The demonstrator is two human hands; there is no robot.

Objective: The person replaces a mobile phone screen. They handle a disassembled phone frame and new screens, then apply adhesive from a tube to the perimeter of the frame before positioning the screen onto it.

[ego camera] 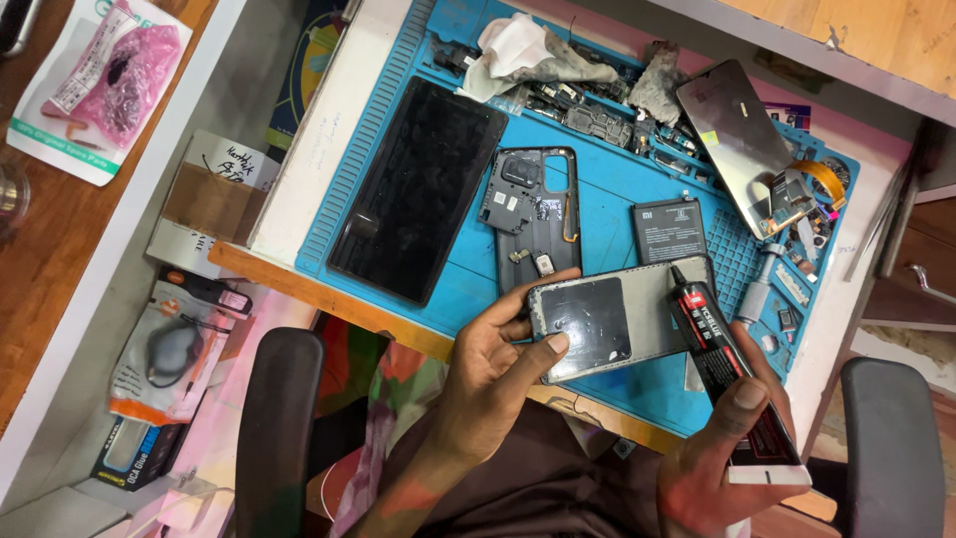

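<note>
Glue tube (pixel 732 384) in right hand (pixel 722 458).

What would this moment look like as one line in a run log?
left hand: holds phone back panel | right hand: holds black glue tube, nozzle at panel edge | blue mat: black screen, phone frame, battery

The phone back panel (pixel 617 321) looks like grey metal or plastic with a smudged, matt dark patch. The glue tube (pixel 732 384) is glossy black with a red band. A ribbed blue rubbery mat (pixel 597 214) covers the pale surface (pixel 319 130), whose front edge shows bare wood. The large screen (pixel 418 189) is dusty, dull black glass. The crumpled cloth (pixel 523 55) is white and stained.
</note>
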